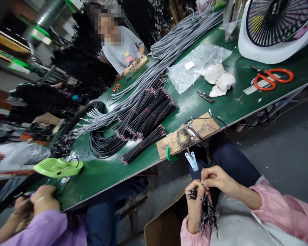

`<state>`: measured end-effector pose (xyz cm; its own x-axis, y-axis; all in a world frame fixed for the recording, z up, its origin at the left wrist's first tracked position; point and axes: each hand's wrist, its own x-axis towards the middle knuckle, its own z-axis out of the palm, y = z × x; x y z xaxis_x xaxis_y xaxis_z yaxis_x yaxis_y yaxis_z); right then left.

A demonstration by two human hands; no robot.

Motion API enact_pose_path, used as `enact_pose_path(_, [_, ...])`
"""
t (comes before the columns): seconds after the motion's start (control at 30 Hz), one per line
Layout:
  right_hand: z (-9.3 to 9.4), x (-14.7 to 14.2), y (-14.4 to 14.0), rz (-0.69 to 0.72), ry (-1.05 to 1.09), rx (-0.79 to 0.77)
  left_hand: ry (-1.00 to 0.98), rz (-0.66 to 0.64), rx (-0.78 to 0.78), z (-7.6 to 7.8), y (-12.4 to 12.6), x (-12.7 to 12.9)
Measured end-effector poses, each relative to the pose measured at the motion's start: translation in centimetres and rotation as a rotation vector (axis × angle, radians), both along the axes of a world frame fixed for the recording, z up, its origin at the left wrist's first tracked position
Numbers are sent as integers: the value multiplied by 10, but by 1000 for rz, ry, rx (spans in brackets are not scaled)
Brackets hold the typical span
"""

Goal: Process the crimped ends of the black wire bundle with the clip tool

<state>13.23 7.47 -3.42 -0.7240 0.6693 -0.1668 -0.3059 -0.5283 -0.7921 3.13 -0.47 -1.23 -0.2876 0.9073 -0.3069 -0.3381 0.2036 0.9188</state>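
Note:
My left hand [194, 201] is closed around a bundle of short black wires [208, 218] with stripped, reddish and pale ends, held over my lap. The wires hang below the fist, and some dark ends poke out at its left side. Thumb and fingertips of my right hand [217, 178] pinch together right at the left thumb; whatever lies between them is too small to make out. Just above the hands, a light blue clothespin [191, 160] hangs from a metal piece on a wooden board [206, 126] at the table edge. A green clamp [170, 154] sits on that board's edge.
Tied bundles of black cables [143, 118] and long grey cables [166, 51] lie on the green table [242, 111]. Orange-handled scissors [274, 78], snips [205, 96], a white fan [261, 54] and a green fan [58, 167] are around. Co-workers sit at left and across; a cardboard box [164, 222] stands below.

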Motion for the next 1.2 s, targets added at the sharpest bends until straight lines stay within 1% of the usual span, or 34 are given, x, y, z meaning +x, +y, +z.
enact_pose_path(0.13, [2,0,0,-19,-12,-2,12,17,2,-2,1,1])
enact_pose_path(0.23, [6,-1,-1,-59,-78,68,29,52,-17,-4,2,2])
enact_pose_path(0.3, [10,-1,-1,-126,-154,209,38,80,-37,-4,3,3])
enact_pose_path(0.4, [13,0,-3,-262,-285,534,53,117,-65,-2,5,3])
enact_pose_path(0.43, [13,0,-4,-292,-313,618,54,128,-74,-1,5,3])
enact_pose_path(0.5, [12,0,-5,-321,-344,698,45,145,-81,0,6,4])
enact_pose_path(0.6, [7,-2,-7,-352,-377,743,26,171,-64,0,7,6])
enact_pose_path(0.7, [3,-3,-8,-380,-384,899,16,198,-56,-2,8,9])
enact_pose_path(0.77, [3,-3,-6,-364,-380,977,15,207,-63,-2,8,10])
enact_pose_path(0.9, [6,-1,3,-266,-357,1020,21,216,-89,0,9,11])
enact_pose_path(1.0, [10,4,7,-222,-325,1050,12,222,-116,2,8,11])
enact_pose_path(1.07, [13,9,7,-200,-280,1009,3,229,-117,2,7,10])
enact_pose_path(1.13, [15,12,5,-185,-236,921,-1,225,-108,2,8,8])
enact_pose_path(1.2, [16,14,3,-204,-247,813,5,216,-106,2,8,5])
